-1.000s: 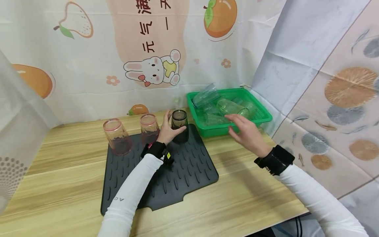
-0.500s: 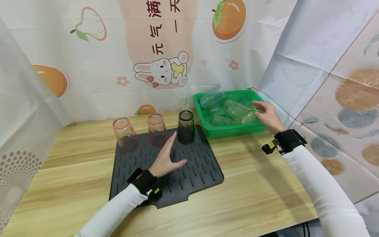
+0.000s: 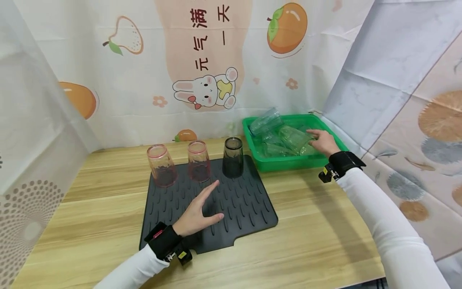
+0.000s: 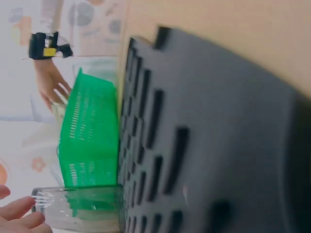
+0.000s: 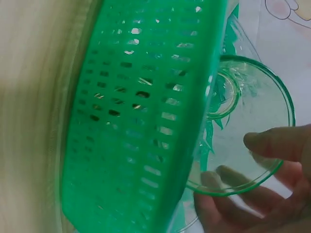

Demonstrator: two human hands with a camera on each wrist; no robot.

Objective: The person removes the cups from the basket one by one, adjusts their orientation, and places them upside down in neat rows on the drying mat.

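At right hand (image 5: 274,194), seemingly greenish glass (image 5: 238,141)

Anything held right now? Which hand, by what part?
Left hand: nothing. Right hand: fingers at the rim of a green-tinted drinking glass in the green basket; whether they grip it can't be told.

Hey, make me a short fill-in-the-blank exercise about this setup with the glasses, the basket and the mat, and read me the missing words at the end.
1. The basket is ____ in color.
2. The glasses standing on the mat number ____.
3. Besides the dark glass, the glasses on the mat are tinted ____.
4. The hand at the basket is the person's ____ one.

Missing words: green; three; pink; right.
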